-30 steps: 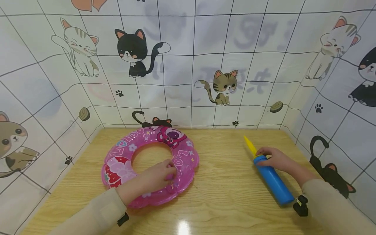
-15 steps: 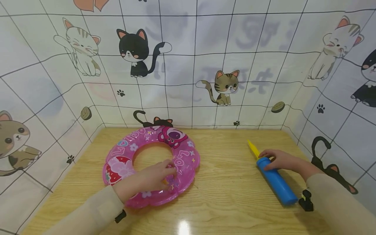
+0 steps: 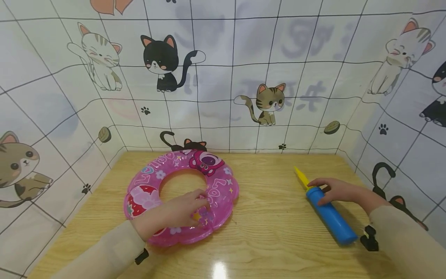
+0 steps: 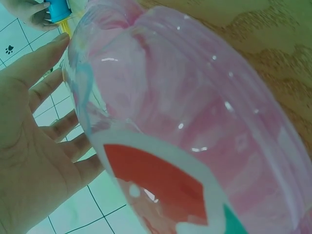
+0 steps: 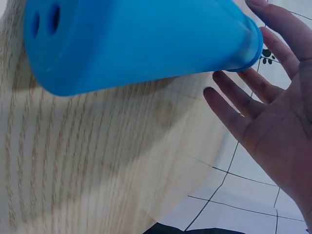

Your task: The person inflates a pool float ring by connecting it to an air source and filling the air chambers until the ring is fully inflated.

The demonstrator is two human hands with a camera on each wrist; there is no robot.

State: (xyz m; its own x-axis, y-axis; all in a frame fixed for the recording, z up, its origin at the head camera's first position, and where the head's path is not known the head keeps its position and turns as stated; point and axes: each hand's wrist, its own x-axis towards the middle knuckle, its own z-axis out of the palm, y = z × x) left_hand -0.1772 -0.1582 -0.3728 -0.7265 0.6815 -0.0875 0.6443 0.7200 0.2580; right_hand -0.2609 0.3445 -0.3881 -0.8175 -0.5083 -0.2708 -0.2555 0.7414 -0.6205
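A pink inflatable swim ring (image 3: 222, 199) with strawberry and bear prints lies on the left of the table. My left hand (image 3: 182, 209) rests over its near inner side, thumb and fingers apart. The left wrist view shows that hand's fingers (image 4: 48, 95) loosely extended along the see-through ring (image 4: 146, 83). On the right lies a blue hand pump (image 3: 332, 221) with a yellow nozzle (image 3: 301, 177) pointing away. My right hand (image 3: 341, 192) spans the pump's nozzle end. Relaxed, spread fingers (image 5: 234, 95) at the pump's end (image 5: 146, 44) appear in the right wrist view.
The wooden table (image 3: 261, 217) meets a white wall cloth (image 3: 216, 77) with a black grid and printed cats at its back and sides. A strip of bare tabletop separates the ring from the pump. A black device (image 3: 370, 238) sits at the right cuff.
The left thumb and fingers have parted from a tighter pose over the ring. The right hand and pump have shifted slightly right and nearer. The head view has turned a little left.
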